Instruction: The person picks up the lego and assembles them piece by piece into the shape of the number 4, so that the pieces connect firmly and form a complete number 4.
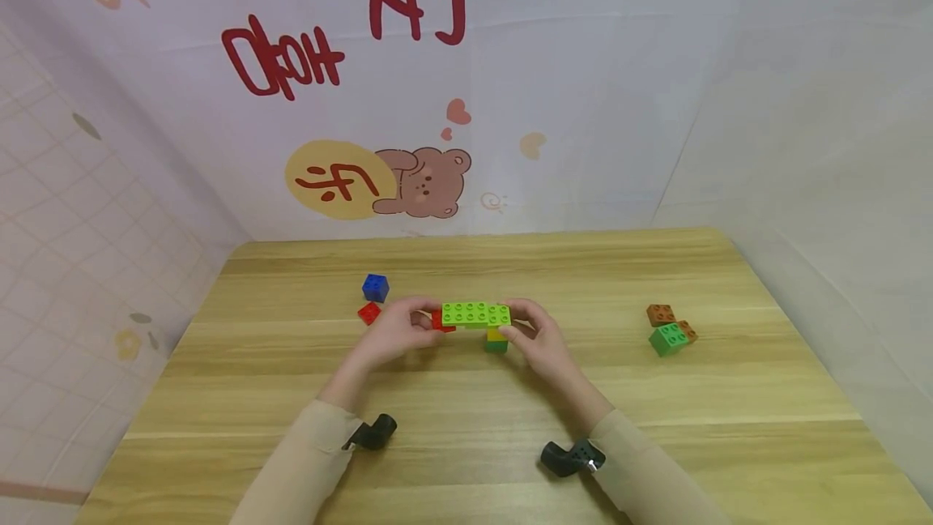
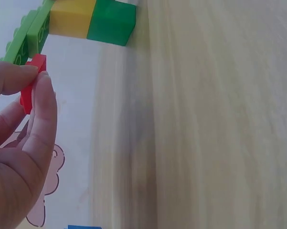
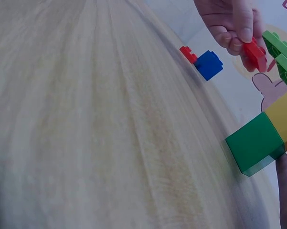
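Note:
My left hand (image 1: 399, 329) pinches a small red brick (image 2: 34, 88) between thumb and fingers. The red brick is just under the left end of the light green bricks (image 1: 466, 313); whether it touches them I cannot tell. Those light green bricks lie staggered, one over the other, above a yellow block (image 2: 72, 18) and a dark green block (image 3: 256, 143), all in one stack. My right hand (image 1: 543, 340) holds the stack at its right end, thumb in front and fingers behind. In the right wrist view most of that hand is out of frame.
A blue brick (image 1: 375, 288) and another red brick (image 1: 369, 313) lie on the wooden table (image 1: 452, 436), left of the hands. Toward the right lie a green brick (image 1: 668, 339) and two brown bricks (image 1: 660, 314). A printed cloth (image 1: 583, 104) hangs behind the table.

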`<state>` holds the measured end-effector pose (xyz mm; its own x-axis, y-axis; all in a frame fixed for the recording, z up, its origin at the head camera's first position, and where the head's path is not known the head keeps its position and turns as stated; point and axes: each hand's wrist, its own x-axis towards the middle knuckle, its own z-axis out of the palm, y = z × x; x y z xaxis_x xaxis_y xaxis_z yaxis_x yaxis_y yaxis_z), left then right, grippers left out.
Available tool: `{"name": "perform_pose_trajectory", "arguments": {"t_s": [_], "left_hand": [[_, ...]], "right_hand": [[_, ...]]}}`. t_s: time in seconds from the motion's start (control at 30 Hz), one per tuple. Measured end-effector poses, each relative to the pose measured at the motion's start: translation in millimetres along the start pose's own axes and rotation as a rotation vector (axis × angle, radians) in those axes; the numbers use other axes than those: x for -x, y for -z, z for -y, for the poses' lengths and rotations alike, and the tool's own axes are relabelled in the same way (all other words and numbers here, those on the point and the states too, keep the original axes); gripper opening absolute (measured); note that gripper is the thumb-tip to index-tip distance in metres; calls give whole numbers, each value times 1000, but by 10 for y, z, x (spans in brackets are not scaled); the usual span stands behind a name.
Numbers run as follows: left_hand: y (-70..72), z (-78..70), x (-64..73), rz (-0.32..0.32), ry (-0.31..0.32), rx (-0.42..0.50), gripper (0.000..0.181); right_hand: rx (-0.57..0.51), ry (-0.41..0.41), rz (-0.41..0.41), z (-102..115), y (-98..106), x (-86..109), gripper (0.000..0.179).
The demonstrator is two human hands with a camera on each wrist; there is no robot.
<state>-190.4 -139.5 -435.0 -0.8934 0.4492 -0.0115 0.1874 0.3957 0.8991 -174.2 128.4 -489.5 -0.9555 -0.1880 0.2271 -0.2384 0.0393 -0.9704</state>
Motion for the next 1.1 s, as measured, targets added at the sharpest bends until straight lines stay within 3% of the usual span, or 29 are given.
{"name": "perform_pose_trajectory", "arguments": {"t_s": [0.33,0.67,0.77,0.9,1.1], "left_hand": [[-76,-64,-74,-18,42,-23,44],[-75,-122,-94,4,-23,45,47],[-74,-130,-90,2,-37,74,45],[-81,-135,-89,-8,-41,70,40],[-102,-135,-91,-38,-26,35,34]], "right_hand": [[9,-2,3,9,7,-4,36],[7,-6,7,28,2,-8,37],[22,6,14,149,-10,11,36],[33,21,21,305,-25,41,35],[23,20,25,323,-21,45,35]]}}
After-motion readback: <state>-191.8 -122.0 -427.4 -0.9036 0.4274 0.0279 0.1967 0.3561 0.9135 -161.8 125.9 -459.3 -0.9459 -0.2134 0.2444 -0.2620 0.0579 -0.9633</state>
